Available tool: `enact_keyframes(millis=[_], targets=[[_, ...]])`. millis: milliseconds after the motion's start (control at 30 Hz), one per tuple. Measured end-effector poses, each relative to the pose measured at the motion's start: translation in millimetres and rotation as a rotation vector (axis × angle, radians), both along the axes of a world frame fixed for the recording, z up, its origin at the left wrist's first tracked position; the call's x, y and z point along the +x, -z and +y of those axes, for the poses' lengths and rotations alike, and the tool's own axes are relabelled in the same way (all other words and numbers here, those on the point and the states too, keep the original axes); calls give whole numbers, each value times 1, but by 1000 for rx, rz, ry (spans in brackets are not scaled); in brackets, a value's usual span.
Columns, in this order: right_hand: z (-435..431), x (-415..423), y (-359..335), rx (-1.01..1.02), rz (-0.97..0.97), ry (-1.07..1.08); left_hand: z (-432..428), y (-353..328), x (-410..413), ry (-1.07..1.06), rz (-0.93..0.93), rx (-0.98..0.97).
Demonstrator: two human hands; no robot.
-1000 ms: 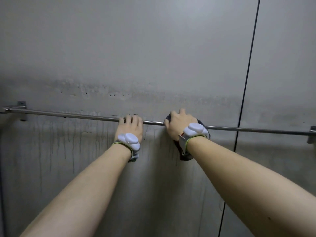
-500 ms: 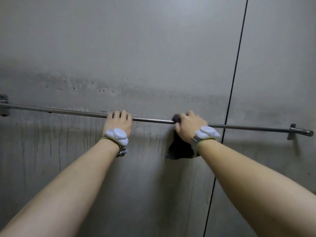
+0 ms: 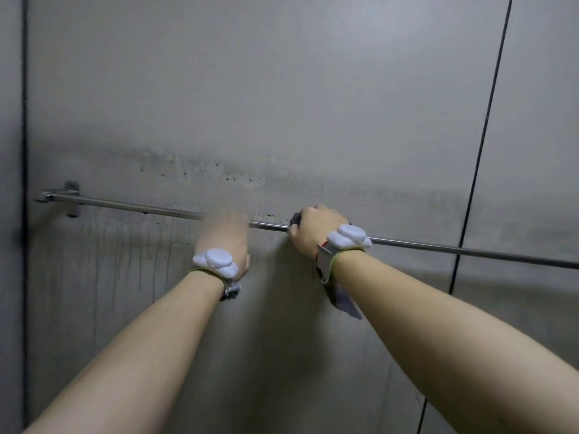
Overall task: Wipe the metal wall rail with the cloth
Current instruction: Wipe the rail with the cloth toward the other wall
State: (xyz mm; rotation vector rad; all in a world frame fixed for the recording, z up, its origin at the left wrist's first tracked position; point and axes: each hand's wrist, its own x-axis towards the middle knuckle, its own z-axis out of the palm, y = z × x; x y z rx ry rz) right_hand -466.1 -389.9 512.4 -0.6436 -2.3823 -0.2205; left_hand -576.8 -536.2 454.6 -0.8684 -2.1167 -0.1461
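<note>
A thin metal wall rail runs across the grey wall, sloping down to the right. My right hand is closed around the rail with a dark cloth bunched under its fingers. A loose end of the cloth hangs below my wrist. My left hand sits on the rail a little to the left, blurred, with its fingers hooked over the bar. Both wrists carry white strapped devices.
The rail's left bracket is fixed to the wall near a dark vertical joint. Another dark wall seam crosses behind the rail at the right. Dark drip stains streak the wall below the rail.
My right hand slid the cloth right along the rail, then back left, away from the right seam. My left hand shifted left too. The view swung left, bringing the left bracket well into view.
</note>
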Motion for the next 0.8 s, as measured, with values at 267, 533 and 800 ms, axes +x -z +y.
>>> enact_keyframes(millis=[267, 533, 800], targets=[[-92, -95, -8, -163, 29, -376, -35, 12, -27, 57, -195, 391], [-55, -58, -42, -579, 114, -515, -13, -5, -12, 246, -202, 204], [3, -66, -68, 112, 268, -234, 12, -27, -14, 219, 50, -28]])
